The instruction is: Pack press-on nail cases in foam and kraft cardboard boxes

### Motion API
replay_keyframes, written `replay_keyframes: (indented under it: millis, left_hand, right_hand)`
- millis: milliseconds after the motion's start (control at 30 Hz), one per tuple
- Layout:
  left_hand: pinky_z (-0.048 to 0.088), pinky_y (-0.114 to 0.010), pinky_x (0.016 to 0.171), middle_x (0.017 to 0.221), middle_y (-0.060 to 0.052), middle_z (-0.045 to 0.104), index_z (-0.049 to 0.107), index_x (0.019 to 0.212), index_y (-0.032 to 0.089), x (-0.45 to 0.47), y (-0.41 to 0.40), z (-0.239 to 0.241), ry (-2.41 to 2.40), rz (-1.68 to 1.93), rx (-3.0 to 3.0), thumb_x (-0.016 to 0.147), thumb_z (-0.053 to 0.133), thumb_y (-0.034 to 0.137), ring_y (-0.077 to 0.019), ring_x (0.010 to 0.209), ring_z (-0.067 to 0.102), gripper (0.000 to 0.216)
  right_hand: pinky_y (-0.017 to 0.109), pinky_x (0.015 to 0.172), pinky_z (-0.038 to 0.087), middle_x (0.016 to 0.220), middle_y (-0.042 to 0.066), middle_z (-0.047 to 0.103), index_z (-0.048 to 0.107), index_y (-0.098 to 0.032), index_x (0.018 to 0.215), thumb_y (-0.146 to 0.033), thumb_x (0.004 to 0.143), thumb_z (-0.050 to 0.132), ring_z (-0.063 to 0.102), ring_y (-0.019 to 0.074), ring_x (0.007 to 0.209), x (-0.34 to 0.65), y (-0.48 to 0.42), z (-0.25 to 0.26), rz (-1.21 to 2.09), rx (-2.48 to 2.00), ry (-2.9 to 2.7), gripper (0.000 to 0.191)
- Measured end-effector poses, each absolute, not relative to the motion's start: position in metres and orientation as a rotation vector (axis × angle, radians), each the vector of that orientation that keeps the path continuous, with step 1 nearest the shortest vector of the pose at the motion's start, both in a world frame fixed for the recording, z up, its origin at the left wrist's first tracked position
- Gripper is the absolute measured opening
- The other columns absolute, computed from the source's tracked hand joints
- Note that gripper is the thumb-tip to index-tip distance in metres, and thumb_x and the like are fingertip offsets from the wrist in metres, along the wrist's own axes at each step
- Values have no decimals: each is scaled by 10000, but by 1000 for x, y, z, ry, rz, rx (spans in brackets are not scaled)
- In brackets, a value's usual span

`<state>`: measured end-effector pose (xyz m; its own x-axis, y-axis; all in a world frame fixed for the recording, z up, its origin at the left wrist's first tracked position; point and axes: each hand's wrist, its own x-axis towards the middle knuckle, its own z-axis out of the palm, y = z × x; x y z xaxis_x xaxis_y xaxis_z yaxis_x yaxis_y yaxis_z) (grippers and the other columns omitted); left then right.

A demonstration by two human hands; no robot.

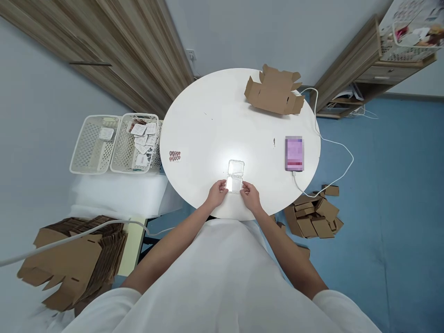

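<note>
A small clear plastic case [235,184] lies with its hinged lid [236,167] folded back, close to the near edge of the white table. My left hand [218,193] grips its left side, fingers closed at the rim. On the opposite side, my right hand [250,196] pinches the right rim in the same way. The case looks empty apart from a pale patch that may be glare or a flat insert. To the left on the table sits a small sheet of reddish-brown oval pieces [175,156].
An unfolded cardboard box [275,91] lies at the table's back right. A blurred-screen device [294,153] with a white cable [338,178] is at right. Two white baskets [116,155] stand left, near stacked flat cardboard [65,259]. Small cardboard boxes [317,217] lie on the floor.
</note>
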<state>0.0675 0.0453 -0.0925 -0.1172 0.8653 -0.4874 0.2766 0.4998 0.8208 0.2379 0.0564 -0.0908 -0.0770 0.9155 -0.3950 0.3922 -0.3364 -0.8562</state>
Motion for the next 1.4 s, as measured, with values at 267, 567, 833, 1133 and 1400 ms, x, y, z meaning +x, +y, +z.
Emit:
replay_keyframes:
  millis: [267, 567, 833, 1133, 1400]
  left_hand:
    - [441, -329, 751, 954, -57, 500, 500, 1157, 186, 70, 45, -92, 1776, 484, 1216, 733, 534, 146, -133, 734, 493, 426]
    - [456, -286, 708, 948, -40, 517, 471, 1189, 204, 67, 41, -96, 1746, 500, 1214, 728, 554, 133, -120, 754, 487, 474]
    - [470, -272, 682, 1002, -61, 524, 426, 1225, 190, 55, 39, -86, 1651, 522, 1133, 723, 596, 224, -127, 802, 499, 532]
    - [462, -311, 715, 955, -54, 520, 510, 1097, 180, -114, 73, -70, 1979, 623, 1376, 716, 583, 236, -150, 772, 518, 392]
    - [432, -313, 738, 890, -45, 559, 382, 1258, 171, -198, 132, -58, 1853, 183, 1595, 694, 598, 203, -192, 797, 546, 605]
  right_hand:
    - [358, 709, 511, 937, 72, 520, 507, -190, 1146, -227, 735, 464, 543, 170, 783, 238, 53, -94, 1327, -1720, -1509, 414]
    - [331, 701, 502, 959, 64, 530, 514, -183, 1133, -248, 723, 500, 533, 146, 768, 238, 55, -90, 1371, -1774, -1442, 415]
    - [304, 684, 474, 918, 57, 553, 504, -163, 1102, -323, 710, 532, 526, 129, 735, 234, 52, -86, 1338, -1886, -1158, 424]
    - [305, 712, 450, 885, 47, 556, 488, -183, 1009, -314, 762, 507, 527, 140, 776, 172, 76, -52, 971, -1848, -1323, 281]
    - [391, 864, 417, 1102, 78, 502, 464, -216, 1142, -222, 746, 516, 481, 211, 1007, 26, 132, -65, 1210, -1634, -2051, 400]
